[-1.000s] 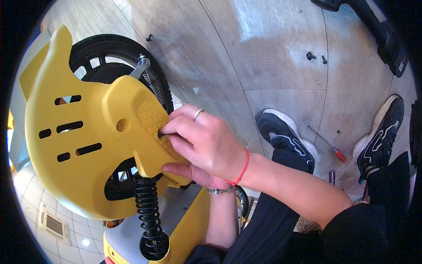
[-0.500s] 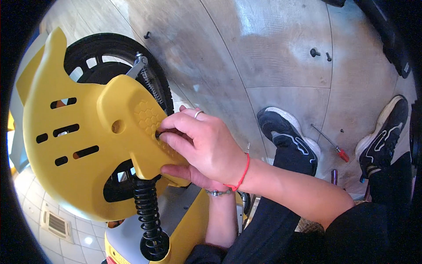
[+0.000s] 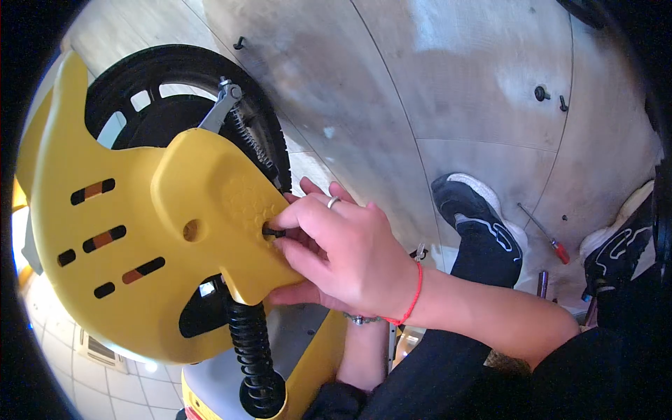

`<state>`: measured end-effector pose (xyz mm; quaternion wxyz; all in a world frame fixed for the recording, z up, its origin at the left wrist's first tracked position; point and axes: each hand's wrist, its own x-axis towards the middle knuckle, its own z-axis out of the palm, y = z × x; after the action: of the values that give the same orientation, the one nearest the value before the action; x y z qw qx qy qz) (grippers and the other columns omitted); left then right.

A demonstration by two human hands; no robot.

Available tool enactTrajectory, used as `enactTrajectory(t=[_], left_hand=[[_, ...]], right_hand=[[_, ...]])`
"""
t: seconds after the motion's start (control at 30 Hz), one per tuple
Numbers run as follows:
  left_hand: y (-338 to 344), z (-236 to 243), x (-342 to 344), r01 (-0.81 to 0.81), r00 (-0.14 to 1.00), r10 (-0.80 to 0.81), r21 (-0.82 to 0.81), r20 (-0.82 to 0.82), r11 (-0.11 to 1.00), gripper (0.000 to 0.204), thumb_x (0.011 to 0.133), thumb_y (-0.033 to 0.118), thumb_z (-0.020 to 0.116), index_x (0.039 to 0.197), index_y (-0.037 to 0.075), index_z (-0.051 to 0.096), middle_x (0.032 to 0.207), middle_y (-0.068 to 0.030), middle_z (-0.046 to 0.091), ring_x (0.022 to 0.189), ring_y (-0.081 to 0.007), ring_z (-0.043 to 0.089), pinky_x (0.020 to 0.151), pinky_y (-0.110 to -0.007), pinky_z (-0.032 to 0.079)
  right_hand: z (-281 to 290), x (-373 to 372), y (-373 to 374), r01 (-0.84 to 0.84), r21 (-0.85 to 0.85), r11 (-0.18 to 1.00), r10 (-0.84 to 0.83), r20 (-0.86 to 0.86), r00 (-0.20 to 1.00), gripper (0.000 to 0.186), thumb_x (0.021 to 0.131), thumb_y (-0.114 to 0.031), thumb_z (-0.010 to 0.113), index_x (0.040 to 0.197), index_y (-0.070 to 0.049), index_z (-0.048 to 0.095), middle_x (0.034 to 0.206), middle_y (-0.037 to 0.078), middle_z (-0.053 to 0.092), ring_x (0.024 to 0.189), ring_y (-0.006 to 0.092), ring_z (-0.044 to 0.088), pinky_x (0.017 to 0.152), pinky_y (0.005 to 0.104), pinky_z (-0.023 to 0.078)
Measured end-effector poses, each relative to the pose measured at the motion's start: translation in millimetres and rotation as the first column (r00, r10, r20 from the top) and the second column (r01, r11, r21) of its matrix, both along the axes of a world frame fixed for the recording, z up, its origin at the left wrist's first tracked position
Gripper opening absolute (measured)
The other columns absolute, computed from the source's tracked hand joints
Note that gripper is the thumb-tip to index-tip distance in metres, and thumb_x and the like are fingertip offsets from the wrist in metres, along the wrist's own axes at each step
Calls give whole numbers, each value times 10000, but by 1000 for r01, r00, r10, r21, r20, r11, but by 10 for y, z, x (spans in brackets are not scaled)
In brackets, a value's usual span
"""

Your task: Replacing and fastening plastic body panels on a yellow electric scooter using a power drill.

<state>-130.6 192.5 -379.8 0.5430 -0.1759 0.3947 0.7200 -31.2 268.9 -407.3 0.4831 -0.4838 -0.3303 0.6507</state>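
As the right hand [image 3: 360, 245] pinched a black bolt [image 3: 273, 232] at the yellow panel's [image 3: 143, 210] three o'clock, more of it newly showed, apparently unseated. Left hand [image 3: 308, 295] grip was indeterminable.

Apparent workshop: screwdriver [image 3: 551, 240], bolts [image 3: 540, 93] on floor [image 3: 483, 105]
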Motion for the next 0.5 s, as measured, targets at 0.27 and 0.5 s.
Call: enactTrajectory(t=[0.27,0.5], left_hand=[[64,36,112,-97,995,99,-72,14,993,902,661,286,821,1379,61,325,1403,-51,356,1296,-210,329,1104,-341,254],[119,14,154,-158,986,162,-84,35,984,905,657,281,822,1378,58,323,1398,-52,358,1292,-209,334,1101,-333,260]], right_hand=[[109,164,162,-163,-205,965,134,-146,980,238,775,-136,700,912,-54,524,672,48,619,612,213,637,550,306,476],[119,341,242,-163,-225,961,112,-224,968,204,771,-25,685,928,-22,556,713,88,611,604,168,627,558,268,482]])
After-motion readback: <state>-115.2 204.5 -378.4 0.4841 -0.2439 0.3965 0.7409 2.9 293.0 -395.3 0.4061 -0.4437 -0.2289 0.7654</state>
